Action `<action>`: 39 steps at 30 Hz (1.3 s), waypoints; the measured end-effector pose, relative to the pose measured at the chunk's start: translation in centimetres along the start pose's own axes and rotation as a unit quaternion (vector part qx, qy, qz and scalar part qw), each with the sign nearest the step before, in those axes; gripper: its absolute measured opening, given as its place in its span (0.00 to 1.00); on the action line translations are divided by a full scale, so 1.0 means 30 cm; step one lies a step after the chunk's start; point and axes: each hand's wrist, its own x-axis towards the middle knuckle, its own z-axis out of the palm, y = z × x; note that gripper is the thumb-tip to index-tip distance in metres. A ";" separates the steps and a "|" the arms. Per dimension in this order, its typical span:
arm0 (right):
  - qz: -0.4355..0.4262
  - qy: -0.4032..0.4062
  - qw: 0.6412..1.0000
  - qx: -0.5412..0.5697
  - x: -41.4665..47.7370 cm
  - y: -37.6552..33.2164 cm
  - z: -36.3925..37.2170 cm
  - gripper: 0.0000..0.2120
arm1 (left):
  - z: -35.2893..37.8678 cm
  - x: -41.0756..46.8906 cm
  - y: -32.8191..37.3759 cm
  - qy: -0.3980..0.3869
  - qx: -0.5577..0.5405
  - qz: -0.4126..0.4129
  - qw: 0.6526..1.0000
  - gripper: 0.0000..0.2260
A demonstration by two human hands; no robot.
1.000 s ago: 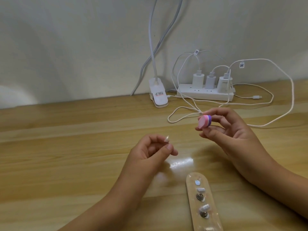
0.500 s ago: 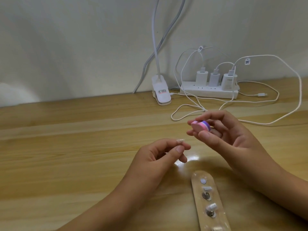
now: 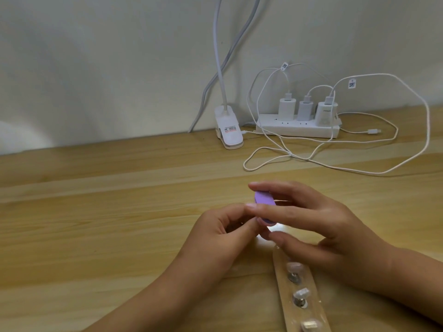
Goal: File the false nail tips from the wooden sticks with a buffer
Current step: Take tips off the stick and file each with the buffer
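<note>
Centrally, two hands meet over table [image 3: 96, 212]. One buffer [image 3: 263, 202], purple face up, gripped by right hand [image 3: 318, 226] between thumb and fingers, lower end hidden behind finger. Left hand [image 3: 223, 236] at buffer's 8 o'clock, thumb and forefinger pressed together against its edge; anything pinched there hidden, cannot tell. One wooden stick [image 3: 314, 310] at 5 o'clock, cut by bottom edge: three nail tips [image 3: 300, 293] on it, lowest blurred. One power strip [image 3: 297, 131] at 1 o'clock, three chargers [image 3: 286, 107].

Nail tip hidden inside left hand [image 3: 215, 238] pinch, against purple buffer [image 3: 263, 202]. Below buffer, wooden stick [image 3: 285, 293] is cut by the bottom edge, its top end under right hand [image 3: 323, 231]. Beyond buffer, lamp clip [image 3: 231, 137] label is illegible.
</note>
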 end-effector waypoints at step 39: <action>0.071 0.084 0.991 0.072 0.005 -0.010 -0.011 0.10 | 0.007 -0.007 0.007 -0.020 0.030 0.005 0.999 0.07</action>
